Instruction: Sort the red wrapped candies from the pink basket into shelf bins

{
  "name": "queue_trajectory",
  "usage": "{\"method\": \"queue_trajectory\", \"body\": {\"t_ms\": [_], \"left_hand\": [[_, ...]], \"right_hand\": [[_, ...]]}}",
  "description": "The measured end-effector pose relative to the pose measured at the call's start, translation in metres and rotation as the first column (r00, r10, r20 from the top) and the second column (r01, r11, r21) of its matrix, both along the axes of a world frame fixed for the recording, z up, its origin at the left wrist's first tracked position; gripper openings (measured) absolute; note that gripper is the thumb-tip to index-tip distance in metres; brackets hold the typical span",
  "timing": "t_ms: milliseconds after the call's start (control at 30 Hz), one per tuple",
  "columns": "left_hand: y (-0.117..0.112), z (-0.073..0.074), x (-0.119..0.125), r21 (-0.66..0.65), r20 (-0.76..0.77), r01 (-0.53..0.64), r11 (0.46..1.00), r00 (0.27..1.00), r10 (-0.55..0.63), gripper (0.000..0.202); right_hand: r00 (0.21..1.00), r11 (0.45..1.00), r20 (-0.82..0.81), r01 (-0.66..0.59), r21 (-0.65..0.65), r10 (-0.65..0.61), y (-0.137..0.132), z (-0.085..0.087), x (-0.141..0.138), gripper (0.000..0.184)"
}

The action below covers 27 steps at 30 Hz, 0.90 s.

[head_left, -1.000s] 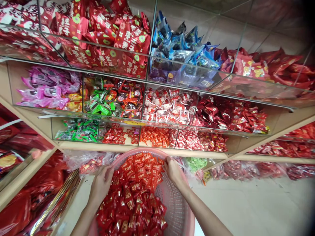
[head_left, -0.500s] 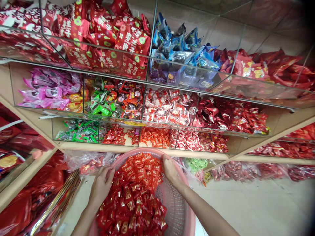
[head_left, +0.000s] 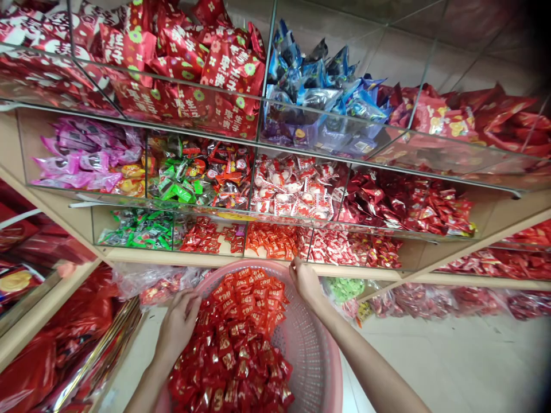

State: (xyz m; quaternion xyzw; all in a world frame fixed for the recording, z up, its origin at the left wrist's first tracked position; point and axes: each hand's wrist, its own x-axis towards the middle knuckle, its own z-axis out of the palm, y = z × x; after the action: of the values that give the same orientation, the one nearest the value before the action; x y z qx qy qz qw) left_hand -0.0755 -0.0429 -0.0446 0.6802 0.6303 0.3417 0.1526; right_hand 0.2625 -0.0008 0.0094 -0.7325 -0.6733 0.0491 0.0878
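Observation:
A pink plastic basket (head_left: 316, 350) in front of me holds many small wrapped candies. Orange-red candies (head_left: 249, 298) fill its far part, and darker red candies with gold print (head_left: 228, 367) are heaped nearer. My left hand (head_left: 177, 321) is closed with its fingers bent over the basket's left rim. At the far right rim is my right hand (head_left: 306, 284), fingers pressed together, just below the lowest shelf's front edge. What its fingertips hold, if anything, is hidden. Behind them lies a bin of orange candies (head_left: 273, 240).
Clear-fronted shelf bins hold green candies (head_left: 138, 229), white-red candies (head_left: 297, 189), blue packets (head_left: 322, 86) and large red packets (head_left: 232, 63). Plastic bags of candies (head_left: 163, 287) sit under the shelf. Red packages (head_left: 64, 327) are stacked on the left. Pale floor tiles (head_left: 413, 355) show at right.
My right hand has moved up and slightly right, from the basket's far inner rim towards the shelf edge. My left hand and the basket stay nearly in place.

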Motion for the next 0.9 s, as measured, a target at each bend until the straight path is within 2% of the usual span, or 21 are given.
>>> {"method": "queue_trajectory", "body": {"t_ms": [67,167,267,400,633,900], "left_hand": [[0.000,0.000,0.000,-0.002,-0.011,0.003,1.000,1.000,-0.003,0.031],[-0.001,0.000,0.000,-0.004,-0.024,0.002,1.000,1.000,-0.002,0.030],[0.000,0.001,0.001,-0.014,-0.030,0.000,1.000,1.000,0.000,0.030],[-0.001,0.002,0.002,-0.035,-0.025,-0.001,0.999,1.000,0.001,0.029],[-0.002,0.006,0.003,-0.029,-0.032,0.006,1.000,0.999,-0.007,0.029],[-0.002,0.005,0.003,-0.025,-0.049,-0.009,1.000,0.999,0.008,0.029]], "right_hand": [[0.998,0.998,0.017,0.052,0.031,-0.053,0.017,0.013,0.002,0.022],[0.995,0.996,0.045,0.092,0.005,-0.093,0.045,0.025,0.000,0.025],[0.994,0.990,0.058,0.098,-0.099,-0.093,0.071,0.025,-0.005,0.027],[0.989,0.960,0.062,0.149,-0.237,-0.138,0.092,0.014,-0.009,0.030],[0.979,0.932,0.054,0.205,-0.299,-0.198,0.103,0.000,-0.005,0.030],[0.968,0.919,0.018,0.242,-0.312,-0.249,0.104,-0.004,-0.005,0.032]]}}
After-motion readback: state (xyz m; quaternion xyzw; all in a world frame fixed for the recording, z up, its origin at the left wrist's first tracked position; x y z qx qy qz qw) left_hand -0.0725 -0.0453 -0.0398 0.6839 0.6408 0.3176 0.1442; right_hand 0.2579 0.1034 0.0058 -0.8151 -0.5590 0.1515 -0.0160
